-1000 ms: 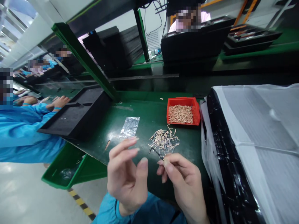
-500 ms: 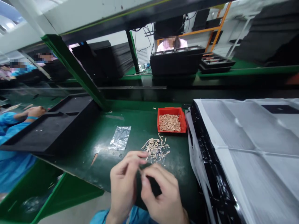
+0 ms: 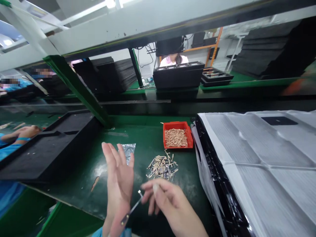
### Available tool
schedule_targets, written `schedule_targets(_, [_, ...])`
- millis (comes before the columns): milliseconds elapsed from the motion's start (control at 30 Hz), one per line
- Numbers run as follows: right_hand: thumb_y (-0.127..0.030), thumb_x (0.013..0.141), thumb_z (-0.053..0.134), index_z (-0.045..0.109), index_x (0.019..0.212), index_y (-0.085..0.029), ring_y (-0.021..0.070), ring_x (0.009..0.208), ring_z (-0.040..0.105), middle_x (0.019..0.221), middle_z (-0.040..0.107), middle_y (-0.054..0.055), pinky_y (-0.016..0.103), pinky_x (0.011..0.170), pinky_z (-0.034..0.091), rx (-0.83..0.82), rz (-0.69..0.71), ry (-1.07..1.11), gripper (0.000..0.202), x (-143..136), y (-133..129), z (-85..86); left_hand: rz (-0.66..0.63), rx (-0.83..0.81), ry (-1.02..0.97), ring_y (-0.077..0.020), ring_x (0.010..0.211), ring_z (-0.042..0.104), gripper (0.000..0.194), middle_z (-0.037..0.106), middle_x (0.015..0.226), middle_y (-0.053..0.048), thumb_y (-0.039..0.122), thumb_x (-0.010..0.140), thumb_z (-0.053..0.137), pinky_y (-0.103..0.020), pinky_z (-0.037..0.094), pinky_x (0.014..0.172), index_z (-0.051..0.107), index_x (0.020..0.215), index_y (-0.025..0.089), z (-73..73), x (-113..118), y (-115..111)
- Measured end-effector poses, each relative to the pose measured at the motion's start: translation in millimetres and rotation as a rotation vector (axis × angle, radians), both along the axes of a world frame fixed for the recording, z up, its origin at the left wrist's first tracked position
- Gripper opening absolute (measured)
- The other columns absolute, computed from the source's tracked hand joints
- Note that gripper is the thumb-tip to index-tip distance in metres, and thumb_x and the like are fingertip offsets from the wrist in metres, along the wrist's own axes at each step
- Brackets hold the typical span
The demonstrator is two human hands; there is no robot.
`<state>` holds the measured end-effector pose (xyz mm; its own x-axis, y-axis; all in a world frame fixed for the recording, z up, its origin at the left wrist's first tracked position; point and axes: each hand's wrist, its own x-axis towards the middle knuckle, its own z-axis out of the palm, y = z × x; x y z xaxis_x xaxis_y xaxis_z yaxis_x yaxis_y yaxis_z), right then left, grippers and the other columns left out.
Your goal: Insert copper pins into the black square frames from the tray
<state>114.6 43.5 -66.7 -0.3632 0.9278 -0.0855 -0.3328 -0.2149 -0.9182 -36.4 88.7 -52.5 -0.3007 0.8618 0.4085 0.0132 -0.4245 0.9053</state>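
My left hand is raised over the near part of the green table, its fingers stretched up and spread. By the heel of that palm is a thin flex cable with small metal contacts at its ends; whether it rests on the hand or hangs free I cannot tell. My right hand is just to the right, fingers loosely bent and apart, the fingertips close to the cable's upper end. Beyond it lies a loose pile of flex cables, beige and dark. Behind the pile, a red bin holds many beige strips.
A clear plastic bag lies partly behind my left hand. Black trays stand at the left, near a co-worker's hands. White sheeting over a black stack fills the right. A green post rises behind.
My hands were close together, fingertips meeting over a small piece. Now they have parted; the left has opened upward and the cable shows between them. The view has tilted up slightly.
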Motion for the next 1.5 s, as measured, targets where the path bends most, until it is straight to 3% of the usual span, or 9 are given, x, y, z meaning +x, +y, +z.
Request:
schedule_targets(167, [-0.077,0.076,0.081,0.063,0.089,-0.017,0.0051,0.055,0.056,0.073,0.07,0.002,0.017,0.058,0.044,-0.134,0.29,0.339,0.064,-6.7,-7.4,0.6,-0.068,0.059,0.086,-0.0458,0.167,-0.003,0.148,0.004,0.185,0.007,0.099,0.041,0.078,-0.067,0.022,0.132,0.021,0.169,0.052,-7.2,-0.2,-2.4])
schedule_targets(333, [-0.071,0.078,0.085,0.065,0.091,-0.016,0.0039,0.051,0.054,0.07,0.068,0.0,0.015,0.053,0.042,-0.14,0.253,0.443,0.06,-12.0,-5.6,-10.5,-0.171,0.071,0.174,-0.0459,0.165,-0.009,0.148,-0.011,0.184,0.008,0.1,0.045,0.076,-0.068,0.02,0.131,0.014,0.17,0.051,-11.0,-3.1,-6.6])
schedule_targets(633, [-0.067,0.084,0.082,0.064,0.081,-0.017,0.0051,0.051,0.052,0.062,0.063,-0.002,0.017,0.054,0.042,-0.085,0.142,0.469,0.054,-7.0,-5.6,-12.7,-0.278,0.059,0.275,-0.0473,0.165,-0.003,0.139,-0.004,0.185,0.004,0.092,0.054,0.082,-0.074,0.023,0.13,0.018,0.17,0.051,-4.1,3.6,-8.2])
schedule_targets(800, [-0.063,0.092,0.076,0.065,0.082,-0.017,0.0065,0.052,0.052,0.065,0.065,0.0,0.02,0.054,0.04,-0.062,-0.015,0.502,0.049,-5.0,-5.0,-20.7,-0.26,0.099,0.266,-0.0438,0.166,0.011,0.117,0.018,0.183,0.001,0.091,0.07,0.073,-0.072,0.028,0.13,0.028,0.169,0.048,-1.3,3.3,-3.0])
schedule_targets(900, [-0.059,0.093,0.076,0.066,0.081,-0.017,0.0065,0.055,0.053,0.07,0.068,0.002,0.02,0.057,0.04,-0.113,-0.191,0.542,0.046,-1.9,-4.9,-17.7,-0.276,0.122,0.223,-0.0396,0.161,0.036,0.088,0.04,0.176,-0.001,0.084,0.089,0.061,-0.063,0.041,0.127,0.041,0.165,0.045,1.6,-7.1,-0.5])
schedule_targets(1000, [-0.057,0.086,0.086,0.069,0.083,-0.015,0.0068,0.057,0.055,0.071,0.07,0.002,0.021,0.059,0.041,-0.191,-0.28,0.583,0.045,1.8,-6.6,-8.5,-0.247,-0.034,0.316,-0.0361,0.131,0.073,0.066,0.074,0.145,-0.009,0.07,0.094,0.067,-0.051,0.058,0.113,0.065,0.15,0.033,5.2,-22.3,1.1])
schedule_targets(1067, [-0.055,0.08,0.091,0.07,0.083,-0.015,0.0071,0.056,0.055,0.07,0.07,0.002,0.021,0.059,0.041,-0.223,-0.29,0.601,0.045,3.2,-8.0,-3.6,-0.162,-0.165,0.404,-0.0318,0.107,0.083,0.049,0.086,0.117,-0.01,0.056,0.095,0.076,-0.045,0.065,0.101,0.077,0.133,0.026,5.9,-29.2,2.9])
schedule_targets(1300, [-0.048,0.08,0.093,0.069,0.082,-0.017,0.0086,0.056,0.055,0.067,0.07,0.001,0.023,0.058,0.04,-0.261,-0.349,0.596,0.039,5.1,-8.2,-2.7,0.012,-0.284,0.434,-0.0232,0.08,0.082,0.025,0.087,0.099,-0.008,0.041,0.098,0.073,-0.033,0.067,0.08,0.082,0.107,0.02,-7.2,-21.8,10.2])
schedule_targets(1500, [-0.053,0.074,0.095,0.068,0.08,-0.018,0.0084,0.056,0.052,0.065,0.067,0.001,0.023,0.058,0.04,-0.302,-0.384,0.555,0.044,5.7,-7.1,-2.3,-0.027,-0.321,0.428,-0.0216,0.077,0.08,0.023,0.086,0.1,-0.008,0.038,0.095,0.075,-0.032,0.064,0.08,0.081,0.108,0.02,-15.7,-15.0,12.2])
